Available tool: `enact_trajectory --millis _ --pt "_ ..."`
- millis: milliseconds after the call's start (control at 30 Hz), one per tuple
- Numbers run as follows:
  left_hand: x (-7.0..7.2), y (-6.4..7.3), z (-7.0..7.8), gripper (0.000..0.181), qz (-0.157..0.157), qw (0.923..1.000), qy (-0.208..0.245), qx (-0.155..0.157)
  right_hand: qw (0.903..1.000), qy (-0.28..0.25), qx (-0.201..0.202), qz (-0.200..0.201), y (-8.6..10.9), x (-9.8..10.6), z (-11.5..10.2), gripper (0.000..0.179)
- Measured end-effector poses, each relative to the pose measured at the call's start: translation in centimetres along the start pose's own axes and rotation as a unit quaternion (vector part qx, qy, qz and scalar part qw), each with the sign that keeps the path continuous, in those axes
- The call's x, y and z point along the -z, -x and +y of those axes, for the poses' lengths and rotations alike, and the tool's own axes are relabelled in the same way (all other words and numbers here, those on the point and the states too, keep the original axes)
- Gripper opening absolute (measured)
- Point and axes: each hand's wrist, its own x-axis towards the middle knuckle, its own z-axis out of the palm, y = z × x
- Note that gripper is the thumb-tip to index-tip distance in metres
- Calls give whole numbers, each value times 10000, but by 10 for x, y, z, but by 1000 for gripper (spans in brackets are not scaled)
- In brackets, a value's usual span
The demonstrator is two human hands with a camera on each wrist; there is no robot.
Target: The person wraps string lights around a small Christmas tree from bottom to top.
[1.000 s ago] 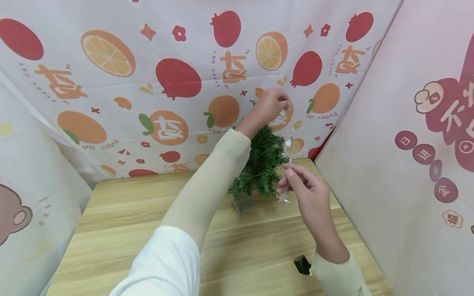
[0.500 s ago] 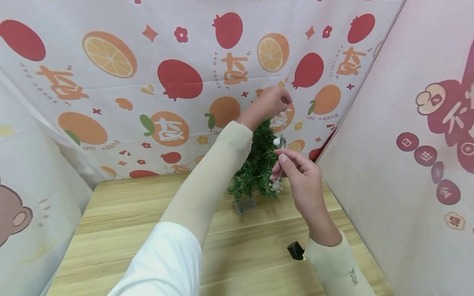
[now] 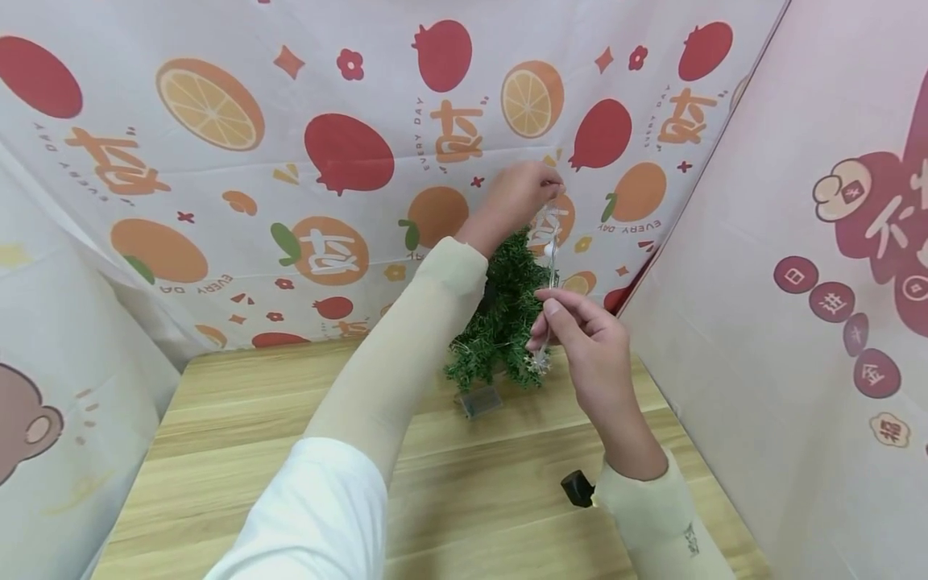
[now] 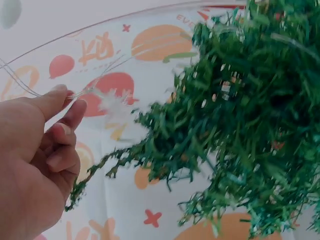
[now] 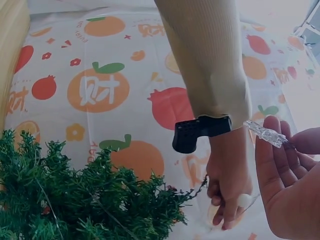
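A small green artificial Christmas tree (image 3: 507, 322) stands at the back of the table. Beside its top, my left hand (image 3: 518, 197) pinches the clear wire of a string of lights (image 3: 554, 266) between thumb and forefinger, as the left wrist view shows. Lower down, to the right of the tree, my right hand (image 3: 598, 354) pinches the same string. A clear snowflake (image 3: 537, 362) hangs under the right fingers, and a white ball (image 5: 244, 201) shows by the left hand. Strands of thin wire (image 4: 160, 47) run from the left fingers to the branches.
A clear battery box (image 3: 482, 402) lies on the wooden table (image 3: 275, 451) in front of the tree. Fruit-printed cloth (image 3: 348, 153) hangs close behind, and a pale printed wall (image 3: 761, 322) rises at right. A black wrist camera (image 3: 577, 489) juts from the right sleeve.
My right hand has moved left and a little up with the string, closer to the tree. My left hand has shifted slightly, and the string hangs straighter between both hands.
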Motion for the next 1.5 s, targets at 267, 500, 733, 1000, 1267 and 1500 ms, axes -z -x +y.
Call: enact_trajectory --millis 267,500,733,1000,1267,1500 --pt "21 2 -16 25 154 9994 197 235 9997 52 -134 -213 -3 -8 5 28" --pt "31 3 -40 22 272 9948 828 523 9982 116 -353 -476 -6 -20 13 26" --pt "34 6 -62 22 641 9845 1505 630 9970 219 -400 -621 -10 -30 13 24" --pt "16 23 -85 26 1033 9499 2864 713 9964 286 -400 -686 -10 -33 14 22" --pt "8 41 -84 28 1445 9169 3590 974 9956 359 -332 -799 -12 -36 17 21" --pt "11 45 -70 25 1529 9006 3953 967 9974 124 76 -712 -11 -40 16 23"
